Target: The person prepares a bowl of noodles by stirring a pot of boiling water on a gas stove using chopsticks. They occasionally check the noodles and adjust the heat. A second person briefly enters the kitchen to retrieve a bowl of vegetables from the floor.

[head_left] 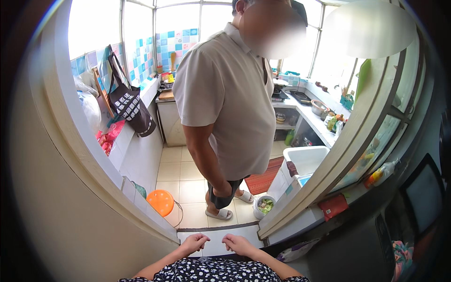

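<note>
Left hand (194, 243) and right hand (237, 244) curled closed, near but apart, over white doorsill (214, 246). Person in pale shirt (230, 98) stands beyond, near white bin (257, 212).

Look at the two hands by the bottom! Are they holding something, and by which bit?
Nothing seems held: the left hand and right hand are loosely curled and apart, with no thing showing in either.

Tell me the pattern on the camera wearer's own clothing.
The clothing has small white flowers on a dark ground; the head view shows it best.
</note>
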The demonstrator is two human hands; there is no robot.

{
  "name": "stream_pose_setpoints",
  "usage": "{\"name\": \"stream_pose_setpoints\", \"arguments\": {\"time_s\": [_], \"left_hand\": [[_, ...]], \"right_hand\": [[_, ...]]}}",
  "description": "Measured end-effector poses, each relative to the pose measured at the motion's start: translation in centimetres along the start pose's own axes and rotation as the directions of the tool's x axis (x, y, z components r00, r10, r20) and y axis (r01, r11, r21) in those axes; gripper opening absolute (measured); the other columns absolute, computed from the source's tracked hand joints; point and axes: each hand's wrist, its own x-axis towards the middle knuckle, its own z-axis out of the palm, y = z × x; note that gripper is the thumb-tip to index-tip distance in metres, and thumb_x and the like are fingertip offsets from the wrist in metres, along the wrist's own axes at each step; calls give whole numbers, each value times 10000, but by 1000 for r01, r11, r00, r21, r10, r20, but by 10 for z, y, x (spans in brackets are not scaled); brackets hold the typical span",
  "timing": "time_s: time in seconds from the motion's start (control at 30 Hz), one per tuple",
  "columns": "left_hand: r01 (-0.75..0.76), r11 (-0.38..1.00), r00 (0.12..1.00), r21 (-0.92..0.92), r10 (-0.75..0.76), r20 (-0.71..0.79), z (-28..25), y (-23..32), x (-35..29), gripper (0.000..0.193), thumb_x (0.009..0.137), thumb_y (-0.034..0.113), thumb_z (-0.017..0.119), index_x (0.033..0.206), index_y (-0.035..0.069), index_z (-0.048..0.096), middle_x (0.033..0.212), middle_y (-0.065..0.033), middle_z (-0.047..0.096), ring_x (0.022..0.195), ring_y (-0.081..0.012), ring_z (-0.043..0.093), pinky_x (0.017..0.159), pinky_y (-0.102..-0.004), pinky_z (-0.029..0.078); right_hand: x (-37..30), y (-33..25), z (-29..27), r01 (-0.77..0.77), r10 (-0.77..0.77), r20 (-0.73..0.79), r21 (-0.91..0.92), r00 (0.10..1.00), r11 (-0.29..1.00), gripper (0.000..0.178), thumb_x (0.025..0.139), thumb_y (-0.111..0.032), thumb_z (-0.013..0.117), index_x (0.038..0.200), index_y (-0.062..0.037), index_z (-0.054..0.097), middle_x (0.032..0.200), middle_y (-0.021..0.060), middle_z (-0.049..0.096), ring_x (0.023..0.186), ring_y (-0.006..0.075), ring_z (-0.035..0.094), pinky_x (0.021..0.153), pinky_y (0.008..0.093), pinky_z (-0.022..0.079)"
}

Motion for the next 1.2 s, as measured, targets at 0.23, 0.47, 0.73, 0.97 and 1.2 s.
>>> {"name": "stream_pose_setpoints", "arguments": {"time_s": [0.23,0.47,0.73,0.97,1.2], "left_hand": [[-22,990,999,-143,27,32,24,1,32,263,915,102,385,1092,56,574,708,-13,552,592,-80,498,560,-211,435],[0,980,985,-200,-35,-170,9,-26,45,232,862,65,479,1065,31,588,904,-57,609,786,-108,597,655,-239,487],[-64,966,946,-249,-21,-324,-94,-10,79,224,876,101,482,1052,27,598,872,-39,603,772,-105,584,673,-243,483],[-265,933,902,-245,149,-405,-221,49,110,263,892,152,487,1115,30,555,979,-37,595,855,-106,568,725,-248,473],[-253,934,817,-251,67,-573,-233,50,90,247,891,113,480,1101,14,566,998,-67,598,819,-117,603,700,-240,475]], "right_hand": [[23,16,-14,106,-111,101,58,989,993,247,911,-136,461,1123,-56,558,900,69,607,786,144,598,743,271,472],[86,29,-26,436,-366,368,-128,855,891,297,867,-163,541,1160,-113,552,1241,103,459,1095,243,491,847,309,460],[232,-126,-47,566,-474,422,-121,773,816,236,872,-132,528,1092,-62,576,1163,85,515,976,221,563,816,305,465],[310,-178,-119,372,-370,-43,146,928,917,294,873,-79,548,1164,-46,558,1083,49,557,838,89,551,657,217,481],[308,-115,-185,160,-124,-152,251,981,955,326,906,-118,513,1213,-8,505,915,67,595,719,83,570,520,173,436]]}}
